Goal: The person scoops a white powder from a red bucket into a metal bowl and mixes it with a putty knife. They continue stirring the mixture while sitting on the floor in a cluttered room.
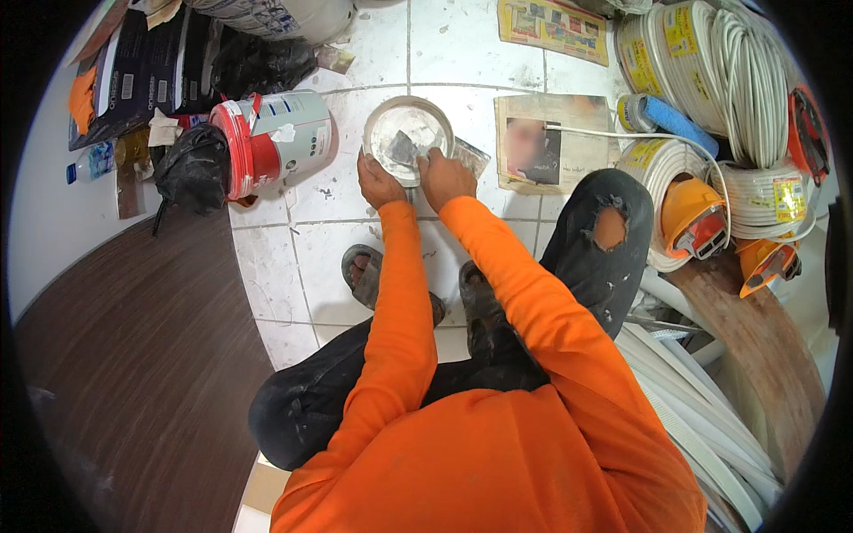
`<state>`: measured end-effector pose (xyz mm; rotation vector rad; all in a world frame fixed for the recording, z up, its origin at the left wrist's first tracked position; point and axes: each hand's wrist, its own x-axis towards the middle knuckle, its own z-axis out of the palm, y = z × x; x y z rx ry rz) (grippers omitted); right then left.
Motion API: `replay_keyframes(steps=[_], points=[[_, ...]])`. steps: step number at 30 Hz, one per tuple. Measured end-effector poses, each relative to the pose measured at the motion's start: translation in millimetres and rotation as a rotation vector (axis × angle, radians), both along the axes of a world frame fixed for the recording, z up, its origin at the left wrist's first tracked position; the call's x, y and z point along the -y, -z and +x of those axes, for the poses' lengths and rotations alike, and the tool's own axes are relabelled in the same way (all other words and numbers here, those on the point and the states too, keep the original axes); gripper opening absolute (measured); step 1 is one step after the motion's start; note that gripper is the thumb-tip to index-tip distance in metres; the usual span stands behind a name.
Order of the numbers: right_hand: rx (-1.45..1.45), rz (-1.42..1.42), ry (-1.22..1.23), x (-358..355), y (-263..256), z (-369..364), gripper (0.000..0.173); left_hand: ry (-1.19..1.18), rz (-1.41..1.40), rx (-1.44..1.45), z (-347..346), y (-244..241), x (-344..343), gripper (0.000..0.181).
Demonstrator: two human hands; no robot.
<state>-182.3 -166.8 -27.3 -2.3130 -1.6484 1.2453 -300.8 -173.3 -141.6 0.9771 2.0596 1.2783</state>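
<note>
A round, shallow bowl with whitish residue inside is in front of me over the tiled floor. My left hand grips its near left rim, the thumb along the side. Inside the bowl lies the dark, flat blade of what looks like a scraper. The fingers of my right hand close around its near end, where the handle is hidden. A flat, stained metal or board piece shows just right of the bowl, partly covered by my right hand.
A red and grey plastic bucket lies on its side at left, beside a black plastic bag. Newspaper sheets lie at right. Beyond them are cable coils, a blue roller sleeve and an orange hard hat.
</note>
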Motion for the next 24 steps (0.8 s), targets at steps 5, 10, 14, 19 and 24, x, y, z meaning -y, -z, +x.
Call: replay_keyframes(steps=[5, 10, 14, 19, 24], points=[[-0.026, -0.095, 0.133, -17.8, 9.6, -25.8, 0.043, 0.069, 0.063, 0.04, 4.0, -6.9, 3.6, 0.047], [-0.111, -0.048, -0.156, -13.7, 2.2, -0.5, 0.046, 0.074, -0.156, 0.097, 2.6, -15.1, -7.8, 0.061], [-0.035, -0.16, -0.28, 1.7, 10.7, 9.4, 0.055, 0.035, -0.248, 0.013, -1.4, -1.3, -7.9, 0.064], [-0.015, -0.129, -0.337, 1.0, -6.1, -4.2, 0.051, 0.087, -0.243, 0.071, -6.0, -0.1, -11.2, 0.067], [0.022, -0.095, -0.339, 2.3, -5.4, -9.5, 0.051, 0.101, -0.284, 0.073, -7.5, -1.7, -6.9, 0.067]])
